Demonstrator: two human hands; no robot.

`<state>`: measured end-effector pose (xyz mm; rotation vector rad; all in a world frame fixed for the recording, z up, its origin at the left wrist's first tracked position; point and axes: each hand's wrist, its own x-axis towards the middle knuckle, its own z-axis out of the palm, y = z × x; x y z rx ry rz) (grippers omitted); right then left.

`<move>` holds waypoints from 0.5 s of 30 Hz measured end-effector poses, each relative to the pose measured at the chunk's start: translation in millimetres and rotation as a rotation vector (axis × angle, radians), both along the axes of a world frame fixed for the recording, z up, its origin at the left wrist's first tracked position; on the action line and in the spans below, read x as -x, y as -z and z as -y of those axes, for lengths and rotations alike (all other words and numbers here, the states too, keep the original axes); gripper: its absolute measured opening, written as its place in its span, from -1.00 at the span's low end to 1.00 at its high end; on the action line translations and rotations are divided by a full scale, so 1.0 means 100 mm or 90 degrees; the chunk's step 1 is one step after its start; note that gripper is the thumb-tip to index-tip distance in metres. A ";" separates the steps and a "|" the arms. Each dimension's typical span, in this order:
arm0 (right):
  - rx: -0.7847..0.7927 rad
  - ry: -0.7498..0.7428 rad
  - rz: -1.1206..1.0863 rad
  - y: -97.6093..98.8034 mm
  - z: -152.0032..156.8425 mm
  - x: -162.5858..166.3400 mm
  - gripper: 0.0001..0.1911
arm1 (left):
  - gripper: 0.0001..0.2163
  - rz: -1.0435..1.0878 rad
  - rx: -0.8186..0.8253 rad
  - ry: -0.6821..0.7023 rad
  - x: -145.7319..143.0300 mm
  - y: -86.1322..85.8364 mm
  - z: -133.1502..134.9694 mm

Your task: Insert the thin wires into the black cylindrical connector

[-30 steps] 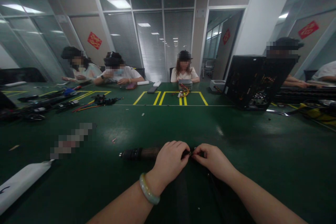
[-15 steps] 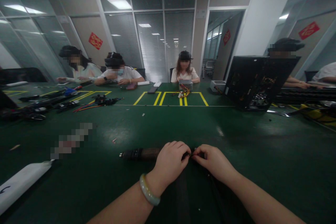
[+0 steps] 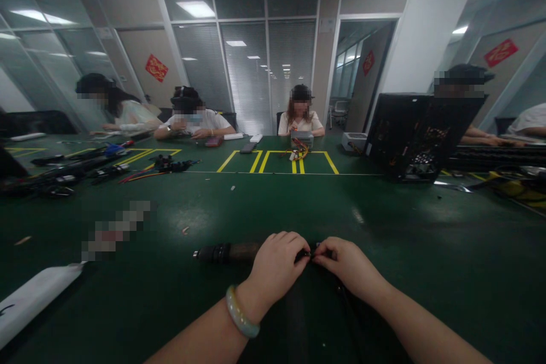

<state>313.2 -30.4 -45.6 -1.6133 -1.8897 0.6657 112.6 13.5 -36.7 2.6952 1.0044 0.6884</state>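
My left hand (image 3: 279,261), with a pale green bangle (image 3: 242,311) on its wrist, rests over the right part of a dark cylindrical tool. This tool (image 3: 230,252) lies sideways on the table, its silver tip pointing left; its kind is unclear. Thumb and fingers of my left hand are pinched together at a small dark piece I cannot make out. Facing it, my right hand (image 3: 347,261) is closed too, its fingertips pinched close to the same spot. What lies between the fingertips is too small to name. A thin dark strand (image 3: 341,291) runs below my right hand.
A white slab-like object (image 3: 40,298) lies at the left on the green table (image 3: 179,307). Bundled black cables (image 3: 164,164) are farther back. A black computer case (image 3: 422,136) stands at the right. Several people sit across, one behind a metal box with wires (image 3: 301,141).
My hands stay almost in place, fingertips shifting only slightly. Across the table, the person at far left has leaned farther left and turned the head.
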 end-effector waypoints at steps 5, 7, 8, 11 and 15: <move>0.000 -0.005 -0.004 -0.01 0.00 0.00 -0.93 | -0.89 -0.006 -0.007 0.008 0.00 -0.01 0.01; 0.006 -0.006 -0.006 0.00 0.00 -0.01 -0.92 | -0.90 -0.012 -0.010 0.011 0.00 -0.02 0.01; 0.012 -0.006 -0.005 0.01 0.00 -0.02 -0.92 | -0.91 -0.014 -0.011 0.012 0.00 -0.03 0.01; 0.035 -0.015 0.003 0.03 -0.01 -0.04 -0.90 | -0.93 -0.019 -0.014 0.010 0.00 -0.03 0.01; 0.051 -0.006 -0.011 0.02 0.00 -0.02 -0.90 | -0.94 -0.023 -0.020 0.010 0.00 -0.02 0.01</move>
